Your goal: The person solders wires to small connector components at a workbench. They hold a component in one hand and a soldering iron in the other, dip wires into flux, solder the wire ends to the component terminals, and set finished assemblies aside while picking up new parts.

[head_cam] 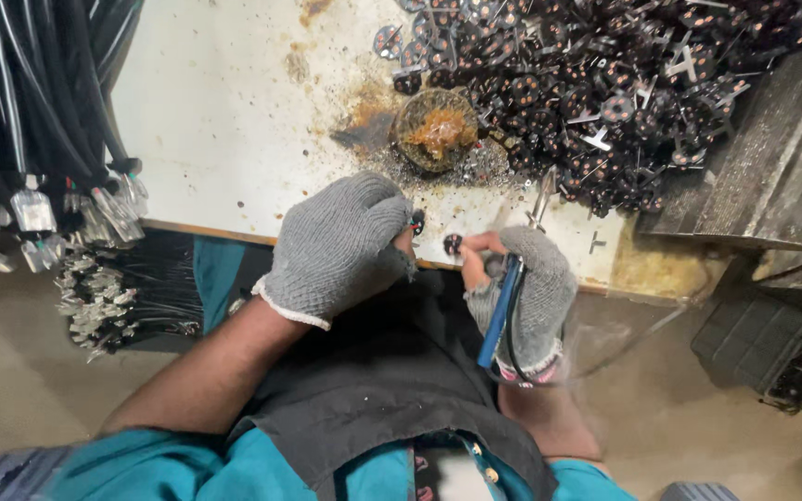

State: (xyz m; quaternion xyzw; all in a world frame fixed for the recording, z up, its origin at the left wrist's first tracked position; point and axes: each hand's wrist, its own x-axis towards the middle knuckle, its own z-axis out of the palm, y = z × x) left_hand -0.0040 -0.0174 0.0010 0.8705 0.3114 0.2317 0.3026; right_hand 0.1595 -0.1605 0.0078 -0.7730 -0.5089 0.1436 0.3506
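My left hand (341, 246), in a grey knit glove, is closed on a small dark round part (417, 222) at the table's near edge. In a fingerless grey glove, my right hand (522, 288) grips a blue-handled soldering iron (501, 311) whose metal tip (542, 199) points up over the table. The bare fingertips of that hand also pinch a second small dark round part (453, 244) just right of the first. A round tin of brown flux (436, 130) sits straight ahead of both hands.
A big heap of several dark round parts with metal prongs (605, 83) covers the far right of the stained white table (225, 121). Black cables with clear plugs (39, 186) hang at the left. A grey metal block (772, 167) stands at the right.
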